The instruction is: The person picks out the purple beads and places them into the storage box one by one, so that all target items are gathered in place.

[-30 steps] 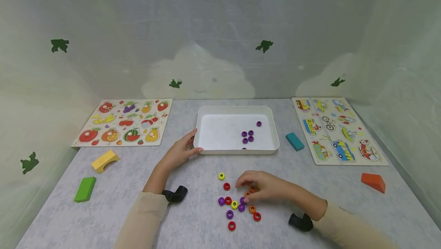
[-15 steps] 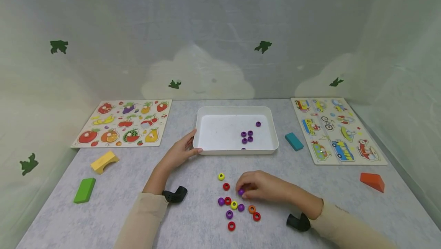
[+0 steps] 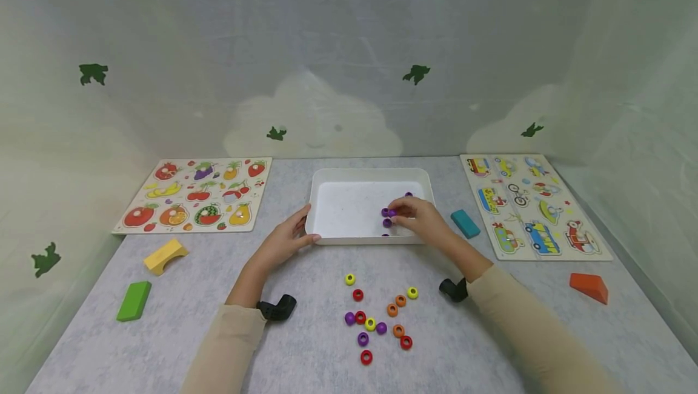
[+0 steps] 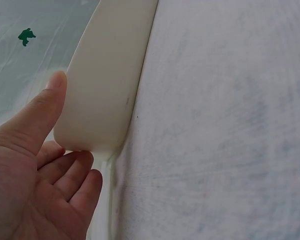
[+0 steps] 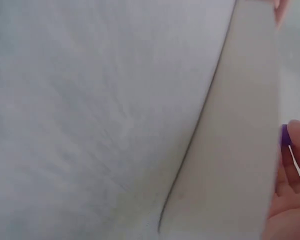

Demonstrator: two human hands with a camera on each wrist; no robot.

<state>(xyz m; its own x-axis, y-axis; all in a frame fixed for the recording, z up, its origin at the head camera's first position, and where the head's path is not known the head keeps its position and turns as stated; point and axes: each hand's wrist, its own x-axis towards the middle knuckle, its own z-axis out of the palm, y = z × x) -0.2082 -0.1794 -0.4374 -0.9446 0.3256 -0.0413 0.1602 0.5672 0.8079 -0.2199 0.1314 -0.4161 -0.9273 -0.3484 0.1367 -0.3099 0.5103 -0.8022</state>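
- Right hand [image 3: 421, 221] pinches a purple bead [image 3: 392, 213] between thumb and fingertips, over the tray [image 3: 349, 206].
- More beads [image 3: 386, 223] lie just beside it.
- Left hand [image 3: 282, 242] grips the tray's near left corner, fingers bent.

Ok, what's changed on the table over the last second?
The right hand took hold of a purple bead from the loose group on the table and moved it forward to the white tray, where it still pinches it. The left hand stayed at the tray's near-left corner; the fruit puzzle stayed put.
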